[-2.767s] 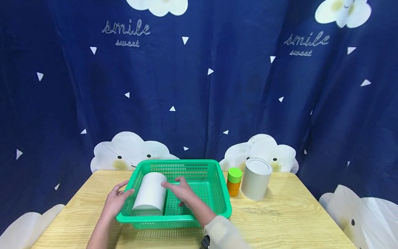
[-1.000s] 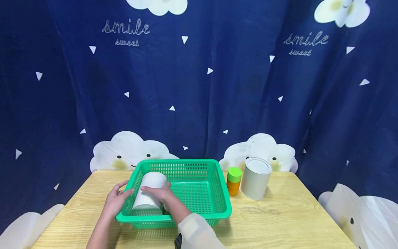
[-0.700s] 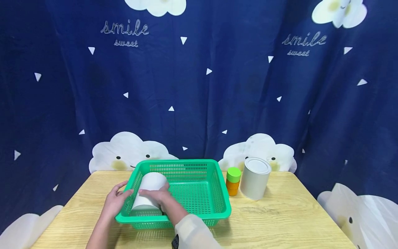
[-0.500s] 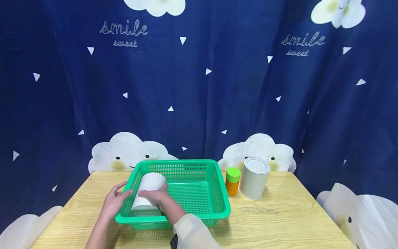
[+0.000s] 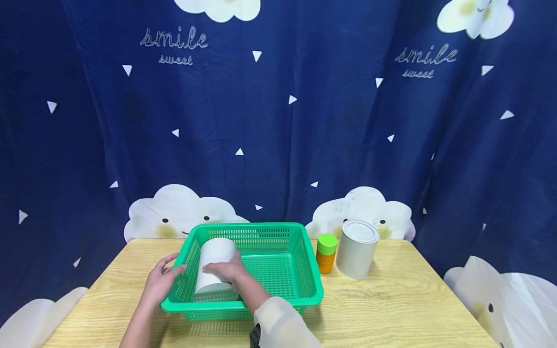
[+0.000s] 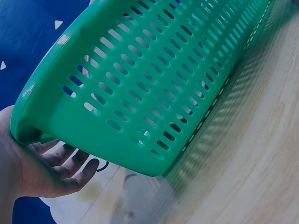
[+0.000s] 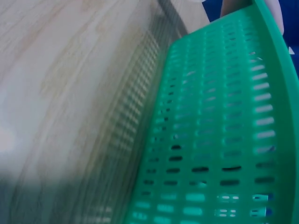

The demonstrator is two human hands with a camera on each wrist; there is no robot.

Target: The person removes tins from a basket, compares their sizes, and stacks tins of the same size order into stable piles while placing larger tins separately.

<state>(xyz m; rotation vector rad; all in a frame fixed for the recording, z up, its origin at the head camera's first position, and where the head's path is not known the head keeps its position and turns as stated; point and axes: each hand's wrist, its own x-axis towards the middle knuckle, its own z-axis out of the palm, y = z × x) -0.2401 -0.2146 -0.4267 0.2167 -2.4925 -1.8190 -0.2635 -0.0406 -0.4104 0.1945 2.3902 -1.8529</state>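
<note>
A green plastic basket (image 5: 204,306) with slotted walls stands on the table. Inside its left half lies a plain white cylinder (image 5: 216,249), slightly slanted, its near end facing me. My right hand (image 5: 232,269) grips this cylinder from the right, thumb across the top; its other fingers are mostly hidden behind it. At the basket's left side my left hand (image 5: 158,284) holds the rim, thumb over the edge. In the left wrist view the fingers of the left hand (image 6: 42,170) curl below the rim. The right wrist view shows only the basket's front wall (image 7: 233,116) near the tabletop, no right hand.
Right of the basket stands a small orange jar (image 5: 325,261) with a bright green lid. Beside it is an upright off-white can (image 5: 357,253) with a ringed lid. The wooden table (image 5: 391,304) ends before a dark blue curtain (image 5: 278,121).
My right hand has come left onto the white cylinder and taken hold of it. In the last half second the cylinder has shifted slightly right with that hand. The left hand stays put.
</note>
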